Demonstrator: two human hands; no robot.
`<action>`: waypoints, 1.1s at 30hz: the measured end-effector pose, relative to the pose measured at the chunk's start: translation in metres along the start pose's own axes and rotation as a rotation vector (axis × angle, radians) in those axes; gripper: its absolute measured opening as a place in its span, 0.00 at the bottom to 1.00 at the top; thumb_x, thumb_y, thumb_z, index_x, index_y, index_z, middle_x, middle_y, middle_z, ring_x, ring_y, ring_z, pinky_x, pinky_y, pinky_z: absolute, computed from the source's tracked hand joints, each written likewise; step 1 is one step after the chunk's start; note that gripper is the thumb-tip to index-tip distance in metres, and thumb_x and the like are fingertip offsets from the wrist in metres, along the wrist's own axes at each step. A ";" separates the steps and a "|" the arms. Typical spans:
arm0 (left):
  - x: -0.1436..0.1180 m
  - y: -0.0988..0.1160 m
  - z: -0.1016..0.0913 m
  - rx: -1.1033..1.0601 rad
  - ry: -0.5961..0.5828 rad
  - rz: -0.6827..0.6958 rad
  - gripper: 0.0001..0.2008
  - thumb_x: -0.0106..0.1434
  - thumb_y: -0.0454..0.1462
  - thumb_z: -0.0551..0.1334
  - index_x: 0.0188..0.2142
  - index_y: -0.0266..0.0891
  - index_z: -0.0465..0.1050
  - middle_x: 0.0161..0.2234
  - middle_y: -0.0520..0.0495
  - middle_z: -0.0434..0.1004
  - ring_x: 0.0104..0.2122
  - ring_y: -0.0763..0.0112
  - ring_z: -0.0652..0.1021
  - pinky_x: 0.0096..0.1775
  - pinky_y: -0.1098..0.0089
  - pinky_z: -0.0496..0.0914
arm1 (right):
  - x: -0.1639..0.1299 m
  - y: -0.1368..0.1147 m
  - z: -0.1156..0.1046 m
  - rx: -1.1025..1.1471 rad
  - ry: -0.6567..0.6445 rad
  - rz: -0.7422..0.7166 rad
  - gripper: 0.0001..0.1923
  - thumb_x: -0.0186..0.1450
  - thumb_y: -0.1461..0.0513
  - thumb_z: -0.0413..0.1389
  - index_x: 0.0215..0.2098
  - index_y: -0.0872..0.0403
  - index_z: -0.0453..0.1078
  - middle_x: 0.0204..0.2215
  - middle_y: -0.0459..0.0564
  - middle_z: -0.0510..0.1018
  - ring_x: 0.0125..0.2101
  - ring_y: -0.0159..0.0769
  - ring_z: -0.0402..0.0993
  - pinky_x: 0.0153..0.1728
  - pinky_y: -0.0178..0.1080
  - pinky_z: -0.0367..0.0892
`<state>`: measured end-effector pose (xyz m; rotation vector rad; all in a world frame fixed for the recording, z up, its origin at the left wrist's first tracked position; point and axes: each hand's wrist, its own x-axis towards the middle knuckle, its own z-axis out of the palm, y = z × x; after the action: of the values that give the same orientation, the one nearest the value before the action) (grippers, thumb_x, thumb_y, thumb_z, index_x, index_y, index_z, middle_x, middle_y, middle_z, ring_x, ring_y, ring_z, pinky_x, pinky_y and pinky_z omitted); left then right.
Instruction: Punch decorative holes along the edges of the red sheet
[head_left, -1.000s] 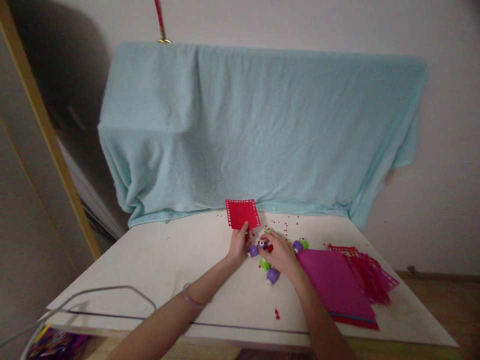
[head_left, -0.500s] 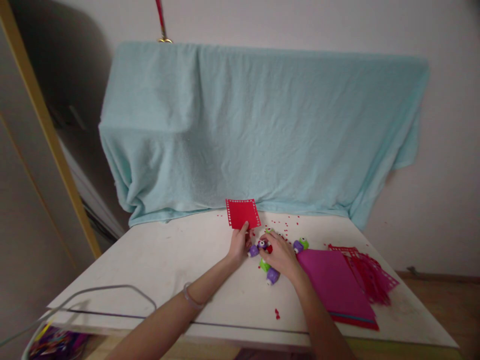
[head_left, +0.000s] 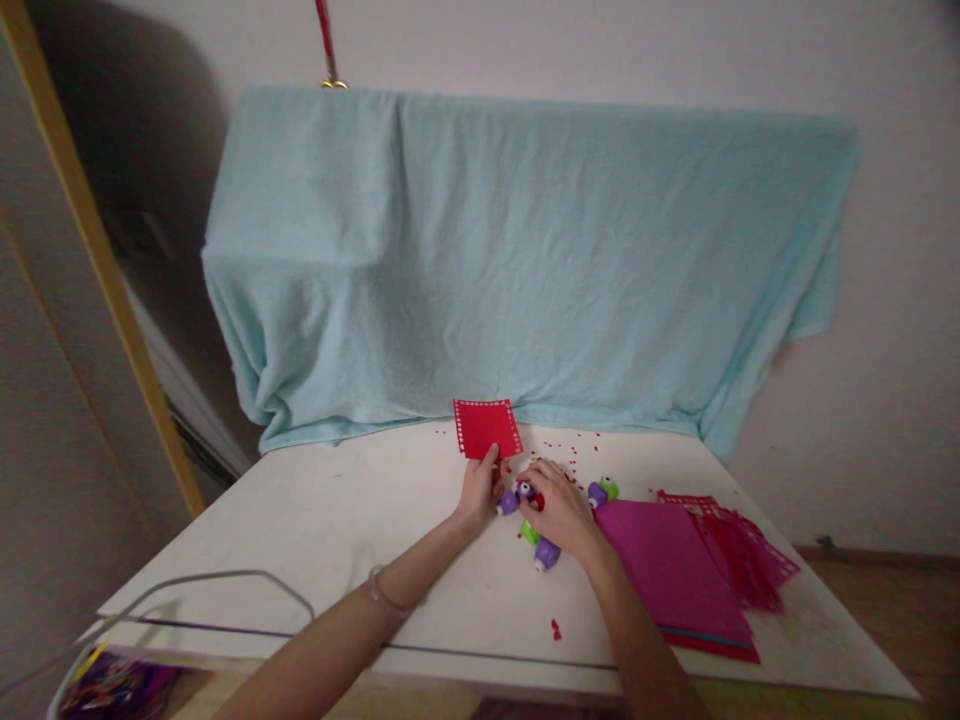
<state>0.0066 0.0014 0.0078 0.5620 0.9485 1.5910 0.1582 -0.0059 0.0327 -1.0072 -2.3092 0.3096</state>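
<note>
My left hand (head_left: 481,488) pinches a square of red paper (head_left: 486,428) by its near edge, thumb on top. Small cut-out shapes run along the left, top and right edges of the paper. Beside it, my right hand (head_left: 553,503) has its fingers curled round a small purple craft punch (head_left: 526,490); the palm side is hidden. Another purple punch (head_left: 508,502) lies between the hands. Under the right hand sit a green punch (head_left: 530,532) and a purple punch (head_left: 547,554), partly covered. A purple-and-green pair of punches (head_left: 602,491) lies to its right.
A stack of magenta and red paper (head_left: 667,570) lies at the right, with punched paper strips (head_left: 742,555) beyond it. Red paper bits (head_left: 556,630) are scattered on the white table (head_left: 337,520). A grey cable (head_left: 225,574) crosses the left front; a pale blue cloth (head_left: 525,260) hangs behind.
My right hand's fingers have drawn in slightly round the purple punch. The left hand and red paper have stayed put; the whole view has shifted a little.
</note>
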 end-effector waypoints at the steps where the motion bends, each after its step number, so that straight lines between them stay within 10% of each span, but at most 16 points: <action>1: 0.000 0.000 0.000 -0.002 0.005 0.000 0.23 0.50 0.54 0.67 0.25 0.38 0.64 0.16 0.57 0.64 0.11 0.84 0.56 0.16 0.76 0.47 | 0.000 0.001 0.001 0.014 -0.012 -0.007 0.12 0.59 0.67 0.55 0.41 0.50 0.70 0.40 0.49 0.71 0.45 0.38 0.66 0.48 0.40 0.61; 11: 0.004 -0.004 -0.004 0.066 -0.063 0.042 0.22 0.50 0.51 0.69 0.23 0.37 0.64 0.15 0.59 0.60 0.12 0.84 0.56 0.16 0.76 0.47 | 0.000 0.018 0.011 0.155 -0.033 0.079 0.09 0.61 0.65 0.58 0.40 0.51 0.71 0.38 0.48 0.72 0.41 0.38 0.70 0.44 0.38 0.63; 20: 0.003 -0.007 -0.001 0.096 0.006 0.077 0.21 0.48 0.47 0.71 0.24 0.39 0.61 0.14 0.61 0.55 0.13 0.83 0.56 0.16 0.76 0.50 | 0.005 0.027 0.015 0.156 0.201 0.209 0.07 0.63 0.57 0.58 0.36 0.52 0.71 0.34 0.51 0.75 0.34 0.40 0.72 0.36 0.40 0.65; 33: -0.001 -0.001 -0.003 -0.012 -0.134 -0.030 0.16 0.55 0.45 0.65 0.23 0.38 0.62 0.13 0.59 0.55 0.12 0.83 0.54 0.16 0.76 0.47 | 0.016 0.031 0.012 1.008 0.364 0.386 0.22 0.56 0.51 0.64 0.42 0.53 0.67 0.35 0.53 0.79 0.32 0.41 0.78 0.29 0.38 0.70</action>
<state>0.0056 -0.0005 0.0052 0.6356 0.8430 1.5120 0.1604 0.0269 0.0163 -0.8395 -1.3103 1.1821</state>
